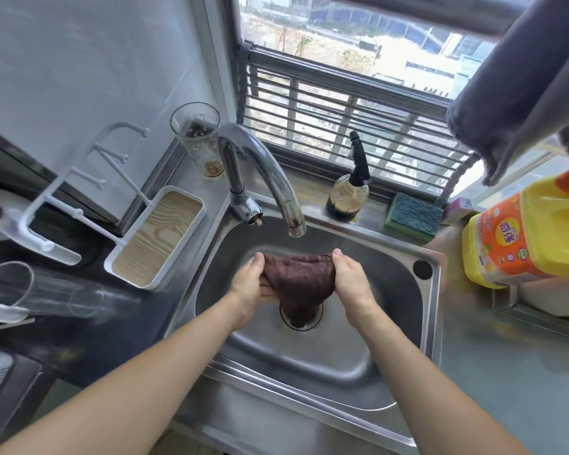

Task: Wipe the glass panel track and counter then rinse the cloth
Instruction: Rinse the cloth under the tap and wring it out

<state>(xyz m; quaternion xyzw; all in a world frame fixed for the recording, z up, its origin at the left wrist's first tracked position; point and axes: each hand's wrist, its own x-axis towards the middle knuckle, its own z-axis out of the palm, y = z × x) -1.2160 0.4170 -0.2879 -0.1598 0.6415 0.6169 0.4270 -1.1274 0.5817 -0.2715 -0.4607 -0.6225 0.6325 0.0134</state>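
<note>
Cloth (298, 284) hangs between your grips, left hand (248, 287) and right hand (350, 284) each clenched on a top corner, over the sink (434, 267) drain. It looks soft, limp, probably water-heavy; bunch it inward from those corners.

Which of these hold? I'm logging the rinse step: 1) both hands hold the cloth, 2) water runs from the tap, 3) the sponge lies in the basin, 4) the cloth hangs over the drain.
1) True: left hand and right hand grip the brown cloth.
2) False: no stream shows at the faucet spout.
3) False: the sponge sits on the ledge behind the sink.
4) True: its lower end dangles above the drain.
</note>
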